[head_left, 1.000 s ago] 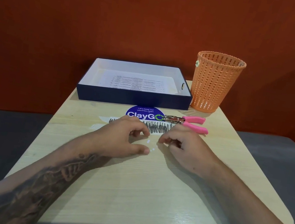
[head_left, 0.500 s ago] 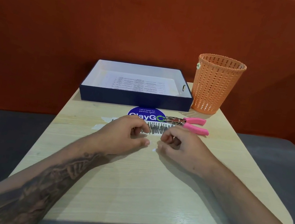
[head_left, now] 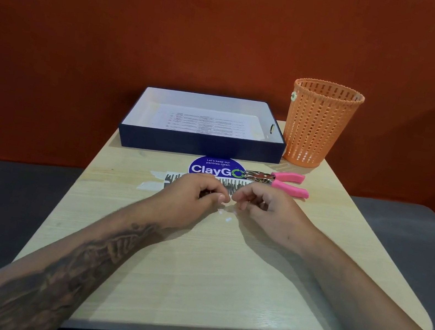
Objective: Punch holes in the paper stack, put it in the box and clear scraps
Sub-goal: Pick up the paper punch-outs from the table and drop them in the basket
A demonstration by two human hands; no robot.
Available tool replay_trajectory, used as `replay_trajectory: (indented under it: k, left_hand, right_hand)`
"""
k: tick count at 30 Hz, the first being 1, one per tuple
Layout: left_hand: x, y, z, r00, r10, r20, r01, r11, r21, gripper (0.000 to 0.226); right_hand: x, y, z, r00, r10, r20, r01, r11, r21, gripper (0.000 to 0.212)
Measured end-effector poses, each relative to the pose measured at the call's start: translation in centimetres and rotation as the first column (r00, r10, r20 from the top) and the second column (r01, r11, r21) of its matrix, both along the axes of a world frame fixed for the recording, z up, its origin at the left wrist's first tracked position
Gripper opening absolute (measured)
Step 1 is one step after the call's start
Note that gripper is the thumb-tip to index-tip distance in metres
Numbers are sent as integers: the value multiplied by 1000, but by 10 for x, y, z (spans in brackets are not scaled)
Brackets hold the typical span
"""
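Note:
The printed paper stack [head_left: 203, 123] lies flat inside the dark blue box [head_left: 199, 144] at the far side of the table. A hole punch with pink handles [head_left: 280, 180] rests to the right of a round blue sticker. My left hand [head_left: 190, 198] and my right hand [head_left: 264, 208] sit on the table with curled fingers, fingertips almost touching. Two tiny white paper scraps [head_left: 224, 215] lie on the wood just in front of the fingertips. Whether either hand pinches a scrap is hidden by the fingers.
An orange slotted basket [head_left: 319, 124] stands at the back right, beside the box. A striped white strip [head_left: 170, 178] and tape patches are stuck to the wooden table [head_left: 206, 273] behind my hands. Grey seating lies on both sides, an orange wall behind.
My two hands have slid closer together over the scraps, fingertips now nearly meeting. The box, punch and basket have stayed in place.

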State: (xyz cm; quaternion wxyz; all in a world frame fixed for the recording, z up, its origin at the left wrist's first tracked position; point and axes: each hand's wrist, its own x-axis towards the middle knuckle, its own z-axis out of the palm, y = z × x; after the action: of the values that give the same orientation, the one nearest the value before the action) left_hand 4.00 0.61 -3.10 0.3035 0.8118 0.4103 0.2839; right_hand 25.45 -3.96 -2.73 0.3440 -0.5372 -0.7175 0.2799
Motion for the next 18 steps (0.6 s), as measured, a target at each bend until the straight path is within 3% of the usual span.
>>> replay_trajectory:
  k: [3, 7, 9, 16, 18]
  left_hand:
    - [-1, -1, 1, 999, 12, 35, -11, 1000, -23, 17]
    - [-3, 1, 3, 998, 17, 60, -17, 1000, -10, 21]
    - [-3, 0, 5, 997, 26, 75, -25, 1000, -12, 22]
    - [-6, 1, 2, 1000, 7, 7, -7, 1000, -6, 12]
    - [-8, 1, 3, 1000, 1, -1, -1, 1000, 7, 13]
  right_hand:
    - [0, -1, 0, 1000, 18, 16, -19, 999, 41, 24]
    - [-8, -4, 0, 934, 129, 333, -181, 975, 132, 47]
    - [-11, -7, 2, 900, 139, 412, -210, 969, 132, 49]
    - [1, -12, 8, 952, 78, 297, -122, 983, 134, 39]
    - [0, -11, 8, 942, 68, 328, -118, 984, 137, 41]
